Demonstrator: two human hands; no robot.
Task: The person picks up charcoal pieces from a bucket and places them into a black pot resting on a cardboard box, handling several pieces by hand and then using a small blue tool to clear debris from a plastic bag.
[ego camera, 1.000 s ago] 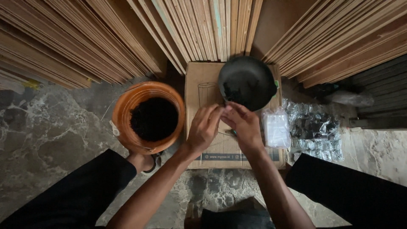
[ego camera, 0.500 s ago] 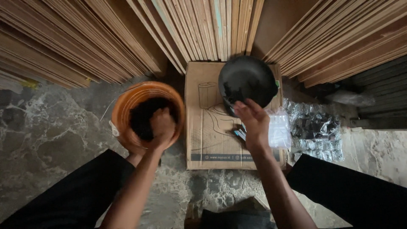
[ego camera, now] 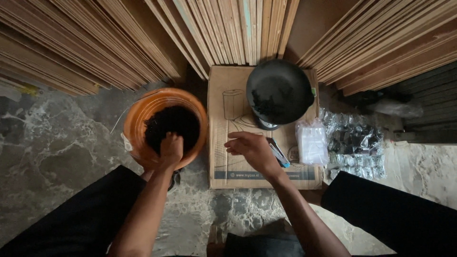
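My left hand [ego camera: 171,148] is down inside an orange bowl [ego camera: 138,123], its fingers closed into the heap of dark loose material [ego camera: 171,124] that fills it. My right hand [ego camera: 251,148] hovers over a flattened cardboard box [ego camera: 228,162], fingers loosely curled and apart, holding nothing that I can see. Just beyond it a black pan [ego camera: 280,91] stands on the cardboard with a little dark material inside. A small blue-and-dark object [ego camera: 277,152] lies on the cardboard beside my right hand.
A stack of clear plastic bags [ego camera: 312,142] and filled dark packets [ego camera: 354,143] lie right of the cardboard. Leaning wooden boards [ego camera: 143,38] wall off the far side. The floor [ego camera: 52,143] is marbled stone. My dark-trousered knees frame both sides.
My left hand left my right hand over the cardboard, swung left and sank into the orange bowl's dark material. My right hand stayed over the cardboard, shifting slightly.
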